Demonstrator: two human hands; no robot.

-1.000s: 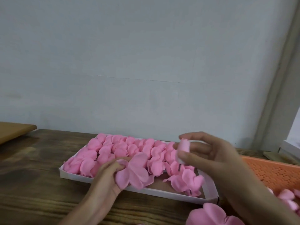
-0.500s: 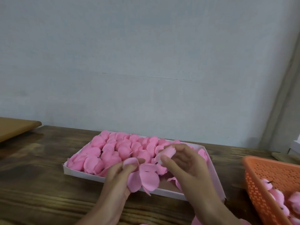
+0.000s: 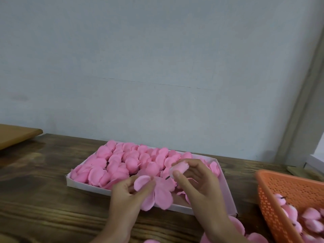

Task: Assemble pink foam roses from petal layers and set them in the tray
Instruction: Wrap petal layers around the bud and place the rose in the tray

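A white shallow tray (image 3: 84, 184) on the wooden table holds several pink foam roses (image 3: 122, 160), packed from its far left across to the right. Over the tray's near edge my left hand (image 3: 126, 192) pinches a flat pink petal layer (image 3: 159, 193) that hangs down from my fingers. My right hand (image 3: 198, 181) holds a small pink rose bud (image 3: 179, 166) with a short dark stem, its tip right beside the middle of the petal layer. The two hands nearly touch.
An orange perforated basket (image 3: 287, 186) with several pink buds stands at the right. Loose pink petal layers (image 3: 236, 225) lie at the table's near edge under my right arm. A tan board (image 3: 15, 135) sits at the far left. A pale wall rises behind the table.
My right hand came down and left with the bud, from apart and raised to right beside the petal layer in my left hand. The view shifted, showing more of the orange basket.
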